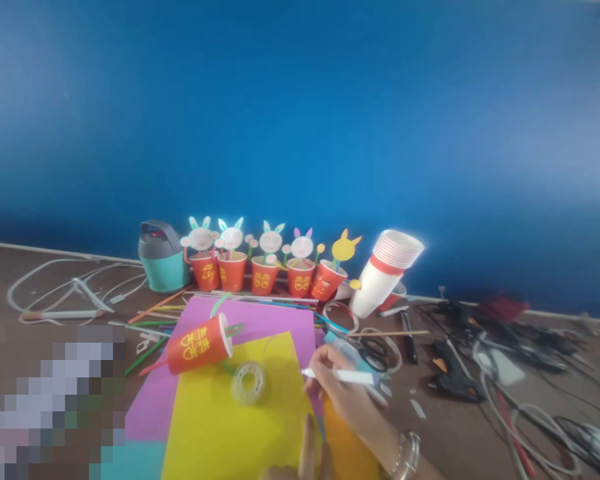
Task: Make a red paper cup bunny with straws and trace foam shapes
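Observation:
My right hand point(333, 380) is closed around a white marker point(353, 377), its tip pointing left over the right edge of a yellow paper sheet point(220, 427). At the bottom edge my left hand point(300, 463) shows only in part, a finger stretched out over the yellow sheet and nothing visible in its grasp. A roll of clear tape point(249, 383) rests on the sheet. Beside it a red paper cup point(195, 348) lies tipped over, with green and red strips sticking out. Purple paper point(145, 407) and orange paper point(347, 447) show around the yellow sheet.
Several red cups point(264, 276) with paper animal heads line the blue wall. A teal container point(164, 267) stands left, a leaning cup stack point(385, 273) right. Scissors point(373, 352), a black glue gun point(455, 380) and tangled cables point(525, 427) lie right. The lower left is pixelated.

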Tool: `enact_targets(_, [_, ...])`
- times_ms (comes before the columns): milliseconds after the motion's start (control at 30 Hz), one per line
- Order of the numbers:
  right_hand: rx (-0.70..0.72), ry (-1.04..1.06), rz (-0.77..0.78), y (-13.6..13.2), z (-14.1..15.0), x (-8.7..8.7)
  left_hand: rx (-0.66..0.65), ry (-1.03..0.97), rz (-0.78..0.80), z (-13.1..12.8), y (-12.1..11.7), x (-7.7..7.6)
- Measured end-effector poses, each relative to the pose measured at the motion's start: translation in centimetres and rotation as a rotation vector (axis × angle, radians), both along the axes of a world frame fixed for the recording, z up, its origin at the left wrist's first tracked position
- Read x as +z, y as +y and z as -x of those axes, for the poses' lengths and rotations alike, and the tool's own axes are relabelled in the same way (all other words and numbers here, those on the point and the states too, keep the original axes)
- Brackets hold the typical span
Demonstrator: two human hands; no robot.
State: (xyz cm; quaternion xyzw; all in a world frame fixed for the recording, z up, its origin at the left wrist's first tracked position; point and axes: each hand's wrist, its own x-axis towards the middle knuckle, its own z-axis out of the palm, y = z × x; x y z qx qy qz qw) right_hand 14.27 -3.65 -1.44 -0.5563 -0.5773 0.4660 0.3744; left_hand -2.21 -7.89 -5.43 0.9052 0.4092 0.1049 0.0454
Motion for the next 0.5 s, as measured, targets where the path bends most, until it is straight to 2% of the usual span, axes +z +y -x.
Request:
enact_targets(67, [0.062, -0.051, 0.024, 0.0, 0.2, 0.3, 0.008, -0.005, -0.008, 0.2, 0.4, 0.0])
enact_targets(100, [0.036, -0.091, -0.005, 0.1, 0.2, 0.4, 0.006, -0.008, -0.012, 0.2, 0.4, 0.0])
enact_targets(233, [-0.281, -0.166, -0.216, 0.4, -0.4, 0.1, -0.013, -0.015, -0.01, 0.2, -0.3, 0.2])
enact_targets(300, [-0.282, -0.148, -0.21, 0.5, -0.6, -0.2, -0.016, -0.019, -0.009, 0.7, 0.1, 0.5])
enact_targets(400, [-0.144, -0.146, -0.157, 0.4, -0.5, -0.5, -0.003, -0.024, -0.006, 2.5, 3.0, 1.2])
enact_targets(500, [-0.098, -0.204, -0.17, 0.6, 0.0, -0.9, 0.034, -0.031, -0.006, 5.2, 7.7, 2.1])
